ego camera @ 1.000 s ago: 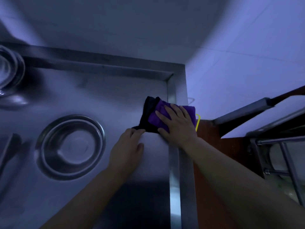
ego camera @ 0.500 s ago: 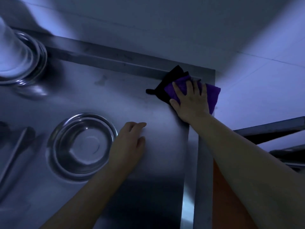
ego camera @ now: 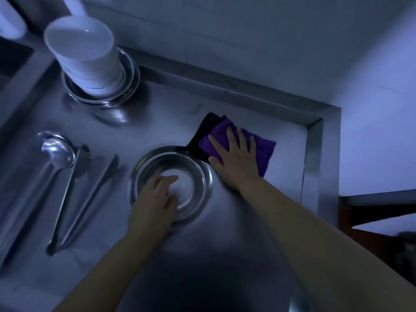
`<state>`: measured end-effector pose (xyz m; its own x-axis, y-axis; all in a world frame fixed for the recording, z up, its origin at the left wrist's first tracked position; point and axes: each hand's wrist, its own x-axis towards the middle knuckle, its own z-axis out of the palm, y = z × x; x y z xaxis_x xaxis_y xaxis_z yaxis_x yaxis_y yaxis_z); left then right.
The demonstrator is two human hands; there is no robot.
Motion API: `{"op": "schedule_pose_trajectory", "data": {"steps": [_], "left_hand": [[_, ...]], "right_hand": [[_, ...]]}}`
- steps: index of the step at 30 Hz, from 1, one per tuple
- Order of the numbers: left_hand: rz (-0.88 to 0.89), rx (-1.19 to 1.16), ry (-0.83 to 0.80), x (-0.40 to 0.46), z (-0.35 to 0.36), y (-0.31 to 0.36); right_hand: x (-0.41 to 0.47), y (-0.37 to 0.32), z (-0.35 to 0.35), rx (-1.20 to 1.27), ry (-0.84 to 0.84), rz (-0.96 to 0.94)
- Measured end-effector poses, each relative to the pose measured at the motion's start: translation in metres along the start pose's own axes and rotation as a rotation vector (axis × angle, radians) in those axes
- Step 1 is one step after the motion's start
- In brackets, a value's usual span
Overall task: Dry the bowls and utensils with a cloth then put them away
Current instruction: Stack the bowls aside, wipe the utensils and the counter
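A shallow steel bowl point(ego camera: 198, 176) sits upright on the steel counter point(ego camera: 243, 221). My left hand point(ego camera: 155, 199) hovers over its near side, fingers loosely apart and reaching into it; I cannot tell whether they touch it. My right hand point(ego camera: 236, 163) lies flat, fingers spread, on a folded purple and black cloth point(ego camera: 263, 149) just right of the bowl, with the cloth's black corner touching the rim. A steel ladle point(ego camera: 56, 152) and long steel tongs point(ego camera: 74, 194) lie to the left, with another thin utensil point(ego camera: 101, 176) beside them.
A stack of white bowls point(ego camera: 85, 52) stands on stacked steel plates point(ego camera: 128, 86) at the back left. The counter's raised rim point(ego camera: 313, 154) runs along the back and right, against a tiled wall point(ego camera: 247, 41). Dark shelving point(ego camera: 378, 217) is at the right.
My right hand slid the cloth from the counter's back right corner leftward to the bowl. My left hand moved from the bare counter over the bowl. The view swung left, showing the utensils.
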<state>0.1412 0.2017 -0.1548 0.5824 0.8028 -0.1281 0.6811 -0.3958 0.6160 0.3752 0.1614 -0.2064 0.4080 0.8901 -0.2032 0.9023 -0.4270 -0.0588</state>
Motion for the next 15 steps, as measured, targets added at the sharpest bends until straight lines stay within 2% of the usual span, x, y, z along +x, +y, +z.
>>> {"op": "schedule_pose_trajectory", "data": {"steps": [5,9,12,15], "left_hand": [[0.026,0.008,-0.002,-0.013,-0.050,-0.049],[0.000,0.066,0.047,-0.020,-0.105,-0.103],[-0.049,0.161,0.105,-0.023,-0.146,-0.149],[-0.091,0.298,0.040,-0.020,-0.173,-0.190]], "right_hand": [[-0.059,-0.034,-0.009,-0.011,0.030,0.078],[-0.096,-0.067,-0.019,0.012,0.167,0.177],[-0.106,-0.097,-0.027,0.145,0.201,0.313],[-0.109,-0.139,-0.036,0.314,0.301,0.440]]}}
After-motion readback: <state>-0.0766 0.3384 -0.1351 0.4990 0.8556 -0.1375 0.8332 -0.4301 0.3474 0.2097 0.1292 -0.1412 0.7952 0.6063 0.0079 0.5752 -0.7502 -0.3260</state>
